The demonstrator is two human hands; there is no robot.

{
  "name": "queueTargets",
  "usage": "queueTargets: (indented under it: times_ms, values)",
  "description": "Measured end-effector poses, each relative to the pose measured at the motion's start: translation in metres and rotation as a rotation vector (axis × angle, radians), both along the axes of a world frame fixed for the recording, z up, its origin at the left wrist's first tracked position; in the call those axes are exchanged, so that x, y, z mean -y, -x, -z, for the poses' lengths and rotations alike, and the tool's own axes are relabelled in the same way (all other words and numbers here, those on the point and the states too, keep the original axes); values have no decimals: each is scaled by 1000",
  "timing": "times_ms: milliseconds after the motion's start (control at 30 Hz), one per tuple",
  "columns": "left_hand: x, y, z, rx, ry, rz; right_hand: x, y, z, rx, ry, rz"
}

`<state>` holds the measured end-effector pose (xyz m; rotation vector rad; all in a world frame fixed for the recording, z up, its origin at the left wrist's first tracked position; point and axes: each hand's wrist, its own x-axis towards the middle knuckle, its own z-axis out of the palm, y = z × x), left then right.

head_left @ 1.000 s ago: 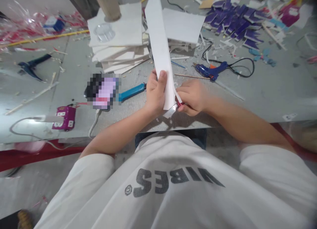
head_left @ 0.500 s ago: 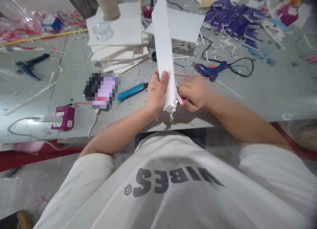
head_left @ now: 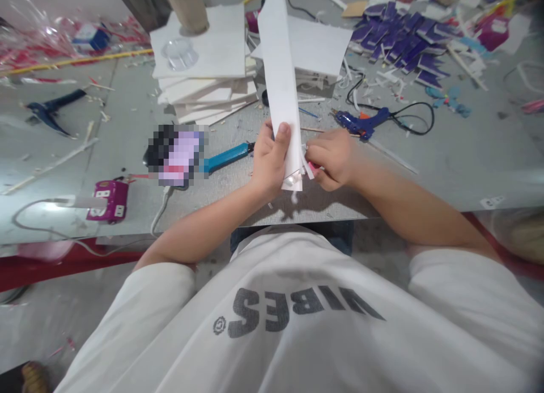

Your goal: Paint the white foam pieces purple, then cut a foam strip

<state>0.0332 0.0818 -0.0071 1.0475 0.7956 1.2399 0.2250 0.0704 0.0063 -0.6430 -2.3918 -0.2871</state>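
My left hand (head_left: 271, 157) grips a long white foam board piece (head_left: 280, 81) near its lower end, thumb on the face and fingers behind. The piece stands tilted up and away from me. At its lower right edge my right hand (head_left: 329, 159) is closed around a knife with a pinkish-red handle (head_left: 313, 167), mostly hidden by the fingers. Its shiny blade (head_left: 293, 179) shows across the lower end of the board. A narrow white strip (head_left: 306, 165) hangs partly split from the board's right edge, beside my right fingers.
Stacked white boards (head_left: 204, 92) lie behind, bearing a clear tape spool (head_left: 179, 54). A blue glue gun (head_left: 365, 123) with a looped cord rests on the right, near purple pieces (head_left: 399, 38). To the left are a blue cutter (head_left: 227, 157), a phone (head_left: 178, 155) and a purple power adapter (head_left: 108, 202).
The blade has shifted slightly at the board's lower end and less of it shows. The board's top has tilted a little left. Both hands keep their grip.
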Motion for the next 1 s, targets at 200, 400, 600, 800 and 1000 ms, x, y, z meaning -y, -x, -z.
queueTargets:
  times_ms: [200, 400, 600, 800, 1000]
  values:
    - [0, 1, 1, -7, -30, 21, -1, -8, 4, 114, 99, 117]
    - [3, 0, -2, 64, -75, 46, -11, -26, 9, 62, 161, 171]
    - [4, -2, -6, 43, 18, -13, -4, -14, 5, 145, 214, 103]
    - [7, -2, -16, 20, 64, -8, 2, -7, 9, 146, 258, 87]
    - [12, -1, -20, 10, 125, 22, -6, -18, 11, 144, 243, 105]
